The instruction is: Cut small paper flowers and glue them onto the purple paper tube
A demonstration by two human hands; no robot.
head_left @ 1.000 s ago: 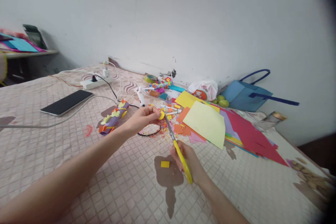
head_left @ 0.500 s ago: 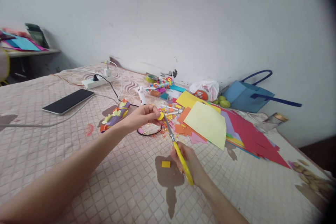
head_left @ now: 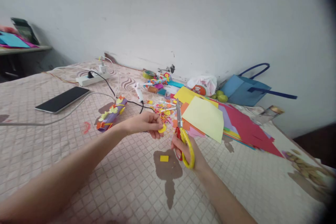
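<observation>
Between the fingertips of my left hand (head_left: 147,125) is a small rounded piece of yellow paper (head_left: 163,129), pinched at its edge. My right hand (head_left: 187,148) grips a pair of scissors (head_left: 179,115) with yellow and red handles, blades pointing up and away, apart from the paper. A yellow paper rectangle (head_left: 164,158) lies on the cloth below both hands. Beyond the hands are scattered paper scraps (head_left: 168,113). To the left of my left hand lies a purple roll (head_left: 112,113) decorated with paper flowers.
A white glue gun (head_left: 139,92) stands behind the scraps, its black cord trailing. Coloured paper sheets (head_left: 204,115), a blue bag (head_left: 244,89) and green fruit (head_left: 222,96) are on the right. A dark tablet-like device (head_left: 63,99) and a power strip (head_left: 93,78) lie left.
The scissors have moved away from the yellow paper and turned, blades now pointing upward. My left hand has lowered slightly, still pinching the paper. The whole view has shifted a little.
</observation>
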